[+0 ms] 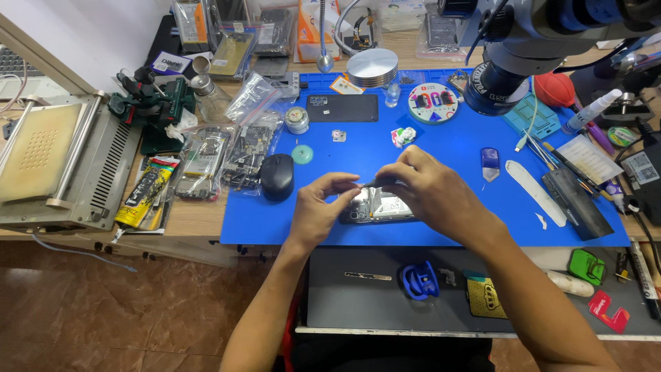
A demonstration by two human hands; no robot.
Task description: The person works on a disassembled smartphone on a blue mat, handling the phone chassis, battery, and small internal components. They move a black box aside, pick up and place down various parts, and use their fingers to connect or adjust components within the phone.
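An opened phone (380, 207) lies on the blue work mat (454, 220), its insides showing. My left hand (323, 207) hovers over the phone's left end, thumb and forefinger pinched on a thin dark strip (367, 183). My right hand (427, 189) covers the phone's right part and pinches the other end of the same strip. The two hands meet just above the phone.
A black mouse (277, 176) sits at the mat's left edge. A phone back panel (342, 108), a round parts dish (432, 103) and a microscope (509, 62) stand behind. Tools (571, 186) lie on the right; a grey machine (55, 165) stands far left. An open drawer (420, 282) holds small items.
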